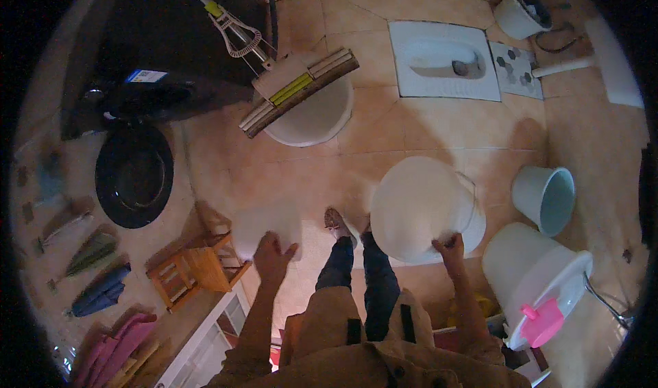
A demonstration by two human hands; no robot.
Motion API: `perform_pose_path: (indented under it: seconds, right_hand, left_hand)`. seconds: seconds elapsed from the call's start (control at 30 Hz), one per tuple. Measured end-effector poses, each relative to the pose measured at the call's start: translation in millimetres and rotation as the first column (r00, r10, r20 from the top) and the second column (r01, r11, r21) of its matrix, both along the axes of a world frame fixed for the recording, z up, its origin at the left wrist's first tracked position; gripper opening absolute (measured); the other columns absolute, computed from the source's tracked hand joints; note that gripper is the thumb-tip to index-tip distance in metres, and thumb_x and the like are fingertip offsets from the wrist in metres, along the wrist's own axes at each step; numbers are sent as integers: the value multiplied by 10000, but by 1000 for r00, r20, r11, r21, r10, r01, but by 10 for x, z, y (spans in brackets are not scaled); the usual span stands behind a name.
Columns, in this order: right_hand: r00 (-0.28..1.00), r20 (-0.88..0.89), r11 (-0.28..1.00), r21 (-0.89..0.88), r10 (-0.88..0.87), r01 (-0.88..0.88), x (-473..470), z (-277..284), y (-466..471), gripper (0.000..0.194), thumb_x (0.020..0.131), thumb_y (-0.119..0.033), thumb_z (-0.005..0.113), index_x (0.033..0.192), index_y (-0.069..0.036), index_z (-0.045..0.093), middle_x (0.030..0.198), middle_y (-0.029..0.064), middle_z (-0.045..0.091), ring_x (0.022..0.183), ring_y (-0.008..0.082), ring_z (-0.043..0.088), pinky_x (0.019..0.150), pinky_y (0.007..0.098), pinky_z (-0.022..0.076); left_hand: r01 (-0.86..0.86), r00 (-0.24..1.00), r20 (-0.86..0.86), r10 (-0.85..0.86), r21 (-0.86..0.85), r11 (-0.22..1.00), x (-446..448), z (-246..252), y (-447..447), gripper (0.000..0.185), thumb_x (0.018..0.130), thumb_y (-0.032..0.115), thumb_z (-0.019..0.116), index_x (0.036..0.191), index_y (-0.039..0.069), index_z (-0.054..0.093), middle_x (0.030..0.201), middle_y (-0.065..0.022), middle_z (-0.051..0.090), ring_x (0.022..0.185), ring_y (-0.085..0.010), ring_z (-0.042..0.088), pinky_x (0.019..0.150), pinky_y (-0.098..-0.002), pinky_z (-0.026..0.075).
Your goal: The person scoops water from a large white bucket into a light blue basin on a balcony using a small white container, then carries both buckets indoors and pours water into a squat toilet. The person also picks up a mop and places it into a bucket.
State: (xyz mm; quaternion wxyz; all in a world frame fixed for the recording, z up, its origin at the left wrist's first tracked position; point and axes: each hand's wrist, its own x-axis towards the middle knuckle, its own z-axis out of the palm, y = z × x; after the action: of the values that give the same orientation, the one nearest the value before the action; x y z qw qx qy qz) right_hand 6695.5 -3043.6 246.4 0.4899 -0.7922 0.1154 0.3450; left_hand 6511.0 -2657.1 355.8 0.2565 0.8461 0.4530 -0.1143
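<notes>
At the left of my legs, my left hand [273,257] grips the near edge of a pale, blurred, roughly square object [264,221], possibly a plastic container. On the other side, my right hand [451,249] has its fingers on the rim of a round whitish lid or basin [411,208]. That round piece lies over a white bucket [475,223], whose side and wire handle show at its right. The underside of both objects is hidden.
A sponge mop [298,90] hangs above a white basin [318,121]. Around me are a squat toilet [442,62], a pale green bucket [545,200], a large white tub [519,264] with a pink dipper [542,322], a wooden chair [200,270] and a black basin [134,177].
</notes>
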Motion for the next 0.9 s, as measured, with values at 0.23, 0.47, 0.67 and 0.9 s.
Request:
perform_pose_path:
  seconds: [0.23, 0.47, 0.67, 0.9]
  right_hand:
    - [924, 84, 867, -388, 372, -314, 1130, -179, 557, 482, 645, -421, 758, 747, -7, 533, 711, 62, 564, 614, 157, 510, 511, 324, 413]
    - [962, -151, 965, 95, -229, 245, 629, -366, -657, 289, 830, -191, 591, 1031, -31, 459, 919, 63, 535, 820, 186, 570, 732, 376, 517]
    - [945, -38, 946, -21, -324, 323, 428, -91, -229, 437, 780, -241, 663, 1039, 31, 440, 933, 102, 532, 803, 221, 578, 685, 346, 536]
    - [1000, -17, 868, -495, 17, -23, 788, -626, -798, 669, 574, -482, 779, 889, 46, 517, 778, 126, 602, 685, 246, 590, 586, 353, 483]
  left_hand:
    - [-178, 984, 21, 177, 12, 984, -757, -172, 90, 412, 602, 251, 790, 754, 54, 461, 602, -60, 492, 544, -194, 477, 540, -318, 411]
    - [-280, 943, 149, 296, -120, 952, -822, -245, 150, 390, 646, 209, 780, 788, 39, 459, 617, -38, 506, 567, -135, 482, 536, -277, 427]
    - [-443, 841, 132, 524, -386, 809, -805, -332, 86, 345, 664, 121, 762, 809, 18, 467, 662, -34, 529, 605, -102, 499, 559, -242, 458]
    - [-355, 913, 101, 395, -280, 892, -265, -161, 55, 341, 657, 115, 763, 810, 16, 475, 677, -36, 544, 614, -106, 513, 566, -254, 460]
